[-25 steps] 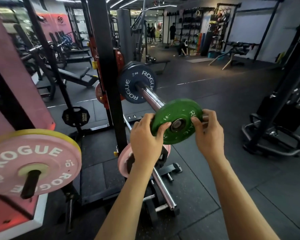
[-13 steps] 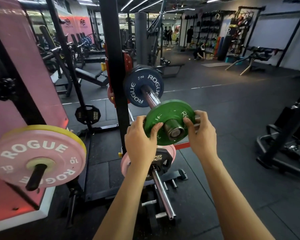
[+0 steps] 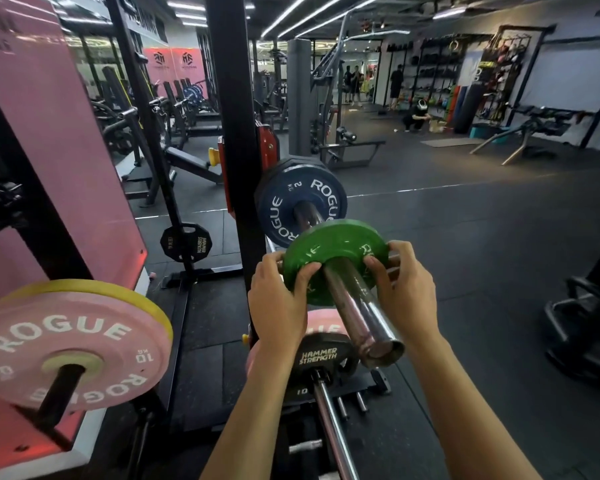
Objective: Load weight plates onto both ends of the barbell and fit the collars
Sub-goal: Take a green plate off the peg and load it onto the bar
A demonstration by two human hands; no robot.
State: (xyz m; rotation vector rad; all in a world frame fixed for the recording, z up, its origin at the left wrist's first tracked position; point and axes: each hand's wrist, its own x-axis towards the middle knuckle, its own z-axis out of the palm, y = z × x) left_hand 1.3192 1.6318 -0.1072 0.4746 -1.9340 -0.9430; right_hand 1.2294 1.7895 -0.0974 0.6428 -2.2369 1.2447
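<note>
Far out to the left of the hands, a pink round ROGUE bumper plate marked 10 kg (image 3: 73, 344) hangs on a black storage peg, with a yellow plate (image 3: 132, 294) edge showing just behind it. Nearer, still left of the hands and farther off, a small black Hammer Strength plate (image 3: 186, 242) sits on a low peg of a black steel rack, and the rack's tall black upright post (image 3: 234, 133) rises just left of the left hand.

The left hand (image 3: 278, 303) grips the left rim of a small green round weight plate (image 3: 333, 252), thumb curled over the near face and fingers wrapped behind the edge. The plate is threaded onto the shiny steel barbell sleeve (image 3: 357, 306), partway along it, tilted slightly, with the sleeve's open end sticking out toward the viewer between the two wrists. Beyond the hands, farther up the sleeve, a dark blue round ROGUE plate marked 2 kg (image 3: 284, 206) is already seated near the rack; a gap of bare sleeve lies between it and the green one.

Below the hands, a black Hammer Strength plate marked 10 (image 3: 317, 358) and a pink plate (image 3: 321, 323) behind it rest on a low floor holder.

The right hand (image 3: 407, 296) grips the green plate's right rim in the same way, thumb on the front, fingers behind. To its right is dark rubber gym floor (image 3: 482, 237).
</note>
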